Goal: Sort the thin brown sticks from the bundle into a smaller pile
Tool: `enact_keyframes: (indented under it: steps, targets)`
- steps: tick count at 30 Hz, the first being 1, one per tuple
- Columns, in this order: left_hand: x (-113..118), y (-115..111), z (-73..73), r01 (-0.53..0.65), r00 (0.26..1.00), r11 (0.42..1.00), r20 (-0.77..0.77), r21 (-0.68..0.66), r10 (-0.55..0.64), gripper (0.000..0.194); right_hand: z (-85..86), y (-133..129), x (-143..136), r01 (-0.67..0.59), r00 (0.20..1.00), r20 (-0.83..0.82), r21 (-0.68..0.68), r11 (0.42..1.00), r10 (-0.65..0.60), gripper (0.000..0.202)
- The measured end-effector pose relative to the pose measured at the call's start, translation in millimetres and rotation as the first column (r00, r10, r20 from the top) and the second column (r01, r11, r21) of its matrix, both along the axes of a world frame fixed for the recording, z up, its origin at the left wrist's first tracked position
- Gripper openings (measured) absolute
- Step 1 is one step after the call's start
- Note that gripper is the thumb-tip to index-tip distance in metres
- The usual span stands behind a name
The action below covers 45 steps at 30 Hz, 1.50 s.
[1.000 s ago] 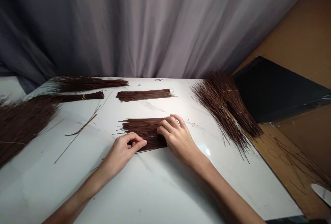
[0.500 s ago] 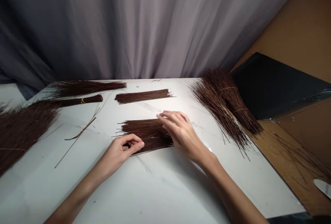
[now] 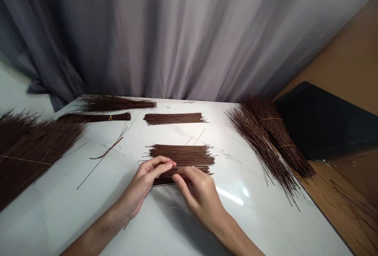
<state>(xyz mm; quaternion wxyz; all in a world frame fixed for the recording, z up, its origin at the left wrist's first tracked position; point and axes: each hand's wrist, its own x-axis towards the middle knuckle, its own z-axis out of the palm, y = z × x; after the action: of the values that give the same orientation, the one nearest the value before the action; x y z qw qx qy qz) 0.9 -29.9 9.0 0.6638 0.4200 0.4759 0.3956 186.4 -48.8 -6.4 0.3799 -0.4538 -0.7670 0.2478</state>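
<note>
My left hand is closed in a pinch over the near left part of a flat layer of brown twigs. A thin twig appears to run through its fingertips, one end slanting up past the layer, the other showing below the wrist. My right hand is beside it over the layer's near edge, thumb and fingers curled together; what they hold, if anything, is hidden. Behind the layer lies a narrower bundle of cut twigs.
On the white table, large twig bundles lie left and right. Toward the back left are a loose bundle and a yellow-tied bundle. A knotted strip lies nearer. A grey curtain hangs behind.
My right hand has come down and toward me, from spread over the layer to curled near my left fingertips. The slanting twig now shows past the layer. The camera view has shifted.
</note>
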Motion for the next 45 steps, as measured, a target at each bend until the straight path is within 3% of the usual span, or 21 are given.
enact_keyframes:
  steps: [6, 14, 20, 26, 34, 45]
  targets:
    - [-0.2, -3.9, -0.3, -0.017, 0.998, 1.0, 0.06, -0.022, 0.018, 0.009, 6.1, -4.6, -16.5, -0.206, 0.978, -0.02, -0.152, 0.967, 0.205, 0.013]
    - [-2.2, 1.4, -1.6, -0.027, 0.988, 0.971, -0.142, 0.238, 0.062, 0.017, 5.1, -1.9, -5.0, -0.193, 0.977, -0.162, -0.368, 0.909, 0.142, 0.034]
    - [-1.8, 1.5, 0.9, -0.02, 0.982, 0.98, -0.178, 0.197, 0.056, 0.02, -2.2, 0.5, -0.4, -0.143, 0.986, -0.134, -0.344, 0.928, 0.102, 0.036]
    - [4.1, 0.2, -1.2, 0.011, 0.996, 0.989, -0.085, 0.145, 0.001, 0.019, -6.4, 0.4, -0.5, -0.098, 0.986, -0.163, -0.344, 0.934, 0.044, 0.033]
    - [14.5, -5.8, -14.6, -0.039, 0.998, 0.974, -0.044, 0.223, 0.05, 0.022, -11.2, -0.4, -1.7, -0.069, 0.993, -0.114, -0.311, 0.948, 0.035, 0.032]
    - [16.6, -7.7, -12.6, -0.068, 0.997, 0.98, -0.028, 0.188, 0.074, 0.02, -10.8, -0.4, -2.5, -0.076, 0.992, -0.12, -0.312, 0.947, 0.04, 0.034]
